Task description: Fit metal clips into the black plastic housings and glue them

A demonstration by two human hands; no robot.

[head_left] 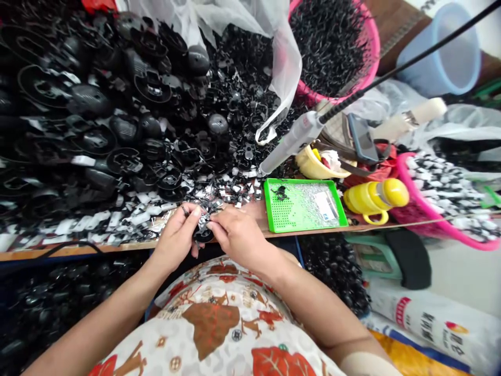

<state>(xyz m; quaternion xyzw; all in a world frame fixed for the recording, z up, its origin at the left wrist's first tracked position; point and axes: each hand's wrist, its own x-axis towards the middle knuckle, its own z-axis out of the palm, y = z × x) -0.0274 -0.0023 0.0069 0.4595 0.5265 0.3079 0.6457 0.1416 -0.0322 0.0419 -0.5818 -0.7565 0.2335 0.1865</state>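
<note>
At the bench's front edge my left hand (179, 234) is closed around a small black plastic part (204, 233) with a round rim. My right hand (238, 235) meets it from the other side, thumb and fingertips pinched together at the part's top. Whether a smaller piece sits in that pinch is hidden by the fingers. Just beyond both hands lie scattered small white and black plastic pieces (219, 196). Right of my right hand rests a green tray (267, 209) with many tiny clear bits and one black part in it.
Heaped black plastic shells (90, 99) cover the bench's left and back. A grey electric screwdriver (291, 143) hangs on a black cord right of centre. A yellow bottle (364, 198), a cream bowl (307, 164) and pink baskets (376, 42) of parts stand to the right.
</note>
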